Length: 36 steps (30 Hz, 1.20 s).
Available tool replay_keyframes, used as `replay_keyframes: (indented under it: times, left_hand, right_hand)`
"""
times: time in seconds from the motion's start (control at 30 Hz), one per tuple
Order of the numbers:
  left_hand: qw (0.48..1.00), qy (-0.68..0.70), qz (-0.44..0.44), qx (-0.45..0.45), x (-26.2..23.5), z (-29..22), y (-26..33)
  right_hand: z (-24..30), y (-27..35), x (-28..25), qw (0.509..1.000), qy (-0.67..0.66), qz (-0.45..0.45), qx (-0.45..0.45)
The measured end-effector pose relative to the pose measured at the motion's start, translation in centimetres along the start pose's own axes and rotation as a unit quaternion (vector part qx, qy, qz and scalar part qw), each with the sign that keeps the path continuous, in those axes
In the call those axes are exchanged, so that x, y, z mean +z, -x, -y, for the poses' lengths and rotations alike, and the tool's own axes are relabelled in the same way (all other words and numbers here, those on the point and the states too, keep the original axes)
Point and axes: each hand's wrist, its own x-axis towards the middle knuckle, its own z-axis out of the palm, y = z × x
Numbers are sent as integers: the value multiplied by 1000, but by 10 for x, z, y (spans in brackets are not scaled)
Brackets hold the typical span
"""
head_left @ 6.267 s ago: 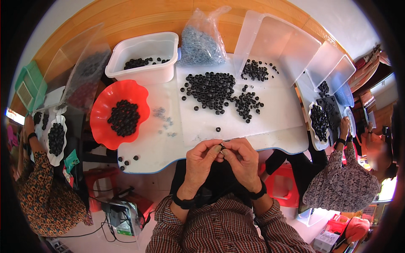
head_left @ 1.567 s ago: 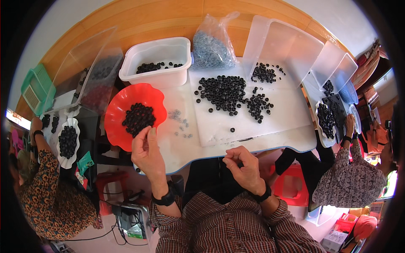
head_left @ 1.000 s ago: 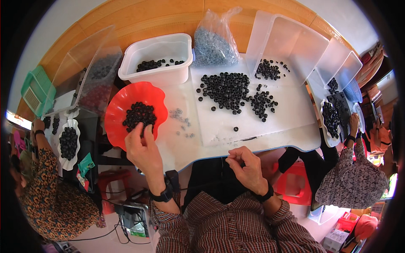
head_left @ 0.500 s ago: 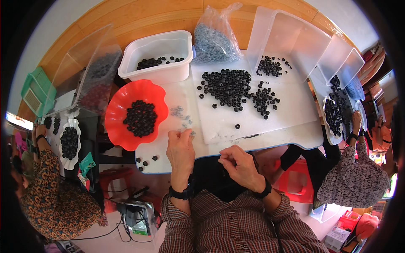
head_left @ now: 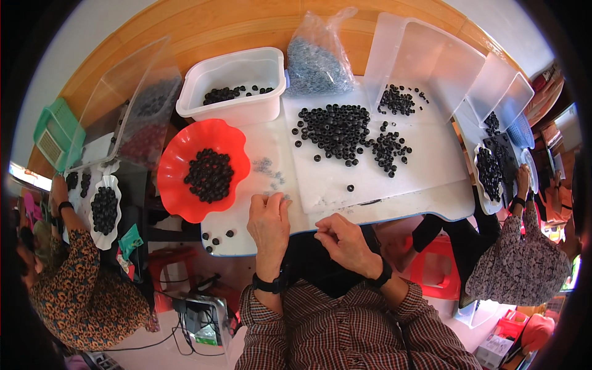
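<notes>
My left hand (head_left: 269, 229) is at the table's front edge, thumb and fingers drawn together beside a scatter of tiny grey-blue pieces (head_left: 264, 165). Just right of it, my right hand (head_left: 350, 244) hovers over my lap with its fingers curled into a pinch. Whatever either pinch holds is too small or hidden to make out. A red scalloped bowl (head_left: 171, 161) full of round black pieces (head_left: 209, 176) stands left of my left hand. Beyond my hands, a large pile of black ring-shaped pieces (head_left: 333, 131) lies on a white sheet (head_left: 419, 190), with one loose piece (head_left: 350, 188) nearer me.
Behind the bowl stands a white tub (head_left: 237, 112) with black pieces inside. A clear bag (head_left: 317, 65) of small grey-blue pieces leans beside it. A translucent bin (head_left: 431, 58) lies tipped at back right. Co-workers sit at left (head_left: 86, 283) and right (head_left: 515, 259).
The view has shifted slightly, so the table's things sit a little lower and to the right. My right hand has come slightly closer to my left; both stay pinched.
</notes>
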Motion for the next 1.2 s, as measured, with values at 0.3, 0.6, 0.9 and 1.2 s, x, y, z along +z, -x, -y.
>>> replay_keyframes:
  times: [0.3,0.6,0.9,1.2]
  left_hand:
    - [999,20,-39,29,8,3,0]
    - [972,234,11,34,-7,-26,4]
    - [961,264,46,66,-3,-30,10]
    - [953,288,58,70,1,-31,9]
  right_hand:
    - [-1,-6,1,999,28,-3,-21]
    - [-2,-26,3,970,-211,-30,117]
    - [-9,-26,-6,916,-359,21,179]
    - [-14,-26,-9,898,-379,38,218]
